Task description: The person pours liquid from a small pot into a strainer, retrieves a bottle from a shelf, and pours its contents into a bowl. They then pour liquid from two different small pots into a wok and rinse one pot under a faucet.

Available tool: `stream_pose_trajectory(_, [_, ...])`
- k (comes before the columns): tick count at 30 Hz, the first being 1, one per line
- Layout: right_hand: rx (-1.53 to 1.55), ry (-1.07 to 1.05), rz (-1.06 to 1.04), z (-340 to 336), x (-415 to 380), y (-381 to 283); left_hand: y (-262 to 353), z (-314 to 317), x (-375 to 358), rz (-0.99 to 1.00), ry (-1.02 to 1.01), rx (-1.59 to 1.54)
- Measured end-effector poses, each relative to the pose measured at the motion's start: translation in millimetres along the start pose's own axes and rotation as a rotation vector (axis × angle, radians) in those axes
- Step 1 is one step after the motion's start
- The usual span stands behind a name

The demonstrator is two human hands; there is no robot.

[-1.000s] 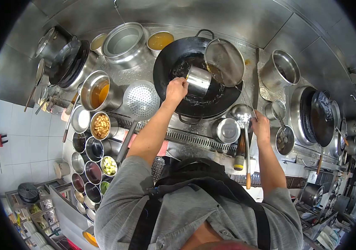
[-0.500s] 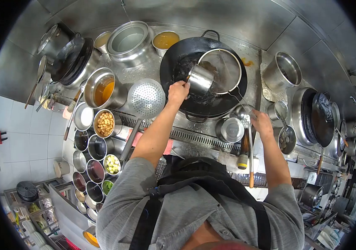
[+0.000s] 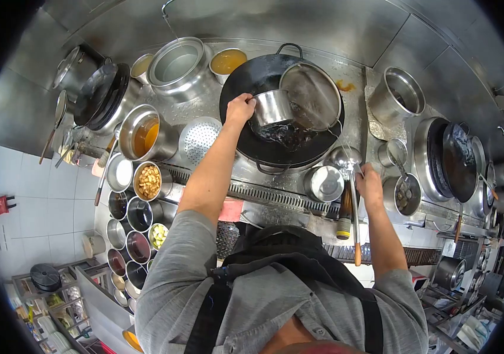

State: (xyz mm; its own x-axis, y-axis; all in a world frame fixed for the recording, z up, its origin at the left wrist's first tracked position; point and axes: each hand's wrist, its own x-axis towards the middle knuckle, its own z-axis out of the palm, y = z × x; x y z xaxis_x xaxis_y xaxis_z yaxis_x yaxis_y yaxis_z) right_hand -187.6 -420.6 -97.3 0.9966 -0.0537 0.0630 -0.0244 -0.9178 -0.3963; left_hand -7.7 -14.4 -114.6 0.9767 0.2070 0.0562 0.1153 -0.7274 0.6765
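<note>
My left hand (image 3: pixel 241 109) is closed on the near side of a steel pot (image 3: pixel 274 108), which it holds over a large black wok (image 3: pixel 246 76). Beside the pot, overlapping the wok's right half, is a round fine-mesh strainer (image 3: pixel 314 97). Its thin handle runs down to my right hand (image 3: pixel 370 186), whose fingers are closed around the end. Dark liquid (image 3: pixel 287 134) shows in the wok below the pot. A steel ladle (image 3: pixel 345 158) with a wooden handle end lies just left of my right hand. The pot's inside is hidden.
A perforated skimmer (image 3: pixel 199 140) lies left of the wok. Further left stand a pot of orange liquid (image 3: pixel 145 135), a can of brown chunks (image 3: pixel 148 180) and several other containers. A small lidded pot (image 3: pixel 327 183) sits in front; a tall pot (image 3: pixel 396 94) and stacked woks (image 3: pixel 461 156) stand right.
My left hand has drawn the pot slightly up and left, away from the strainer, and the pot is tipped less. My right hand still grips the strainer handle. The view has shifted slightly.
</note>
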Motion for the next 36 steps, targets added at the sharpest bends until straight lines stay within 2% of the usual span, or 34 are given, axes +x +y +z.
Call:
stream_pose_trajectory(2, [0.221,-0.008,0.145,7.2,-13.6,-7.9,5.1,3.0,9.2,-0.068,-0.049,0.014])
stream_pose_trajectory(3, [0.192,0.083,0.045,11.9,-18.1,-9.3,13.0,-0.1,9.1,-0.142,-0.097,0.024])
stream_pose_trajectory(6, [0.275,0.121,0.050,17.8,-25.7,-12.8,39.1,-0.2,1.7,-0.207,-0.208,-0.060])
stream_pose_trajectory(7, [0.286,0.144,0.054,18.6,-25.7,-13.2,31.0,12.9,10.2,-0.102,-0.185,0.082])
stream_pose_trajectory(8, [0.291,0.149,0.064,17.1,-24.9,-13.8,31.6,20.3,13.2,-0.094,-0.191,0.088])
stream_pose_trajectory(10, [0.356,0.139,0.170,9.5,-23.2,-15.7,42.8,27.2,10.7,-0.186,-0.244,-0.022])
stream_pose_trajectory(12, [0.415,0.161,0.205,7.3,-20.4,-9.8,41.4,44.7,9.6,-0.078,-0.164,0.101])
stream_pose_trajectory(16, [0.477,0.247,0.264,4.8,-10.8,12.5,66.2,46.8,-18.5,-0.005,-0.164,0.058])
stream_pose_trajectory(18, [0.465,0.251,0.298,7.2,-2.5,30.6,66.6,50.2,-26.8,0.170,-0.198,0.055])
stream_pose_trajectory(20, [0.326,0.383,0.192,4.6,4.1,37.4,64.9,52.0,-40.5,0.207,-0.204,0.014])
stream_pose_trajectory(21, [0.293,0.283,0.234,-4.2,3.7,33.7,59.6,52.7,-45.9,0.341,-0.175,-0.013])
stream_pose_trajectory(22, [0.296,0.281,0.239,-1.0,3.3,37.1,54.0,53.1,-50.0,0.473,-0.146,-0.040])
stream_pose_trajectory(24, [0.132,0.267,0.082,10.7,3.0,50.3,41.5,57.0,-53.0,0.441,-0.186,-0.050])
stream_pose_trajectory(25, [0.131,0.191,0.103,14.3,3.7,56.3,31.4,62.1,-53.2,0.426,-0.129,-0.094])
stream_pose_trajectory(26, [0.132,0.187,0.101,16.5,3.0,63.0,21.4,66.7,-52.3,0.410,-0.070,-0.138])
stream_pose_trajectory(27, [0.132,0.192,0.106,14.6,1.7,63.6,22.8,62.4,-52.7,0.490,0.034,-0.108])
stream_pose_trajectory(28, [0.132,0.196,0.110,13.9,2.1,63.2,25.0,59.1,-52.5,0.483,0.037,-0.106])
stream_pose_trajectory(29, [0.133,0.189,0.107,11.3,2.5,64.3,26.8,55.6,-52.6,0.291,0.044,-0.181])
stream_pose_trajectory(30, [0.292,0.127,0.256,-3.8,3.9,56.1,27.1,53.3,-51.8,0.100,0.052,-0.254])
stream_pose_trajectory(31, [0.450,0.063,0.405,-16.2,5.7,50.6,25.1,53.0,-50.4,0.079,0.128,-0.159])
stream_pose_trajectory(32, [0.451,0.060,0.407,-22.4,8.1,49.1,24.7,53.4,-46.3,0.077,0.127,-0.157])
stream_pose_trajectory(34, [0.887,0.312,0.311,-33.6,16.5,48.0,39.6,44.2,-42.7,-0.446,-0.322,-0.339])
stream_pose_trajectory(36, [0.953,0.344,0.301,-50.6,30.8,49.7,48.8,49.9,-45.8,-0.404,-0.348,-0.320])
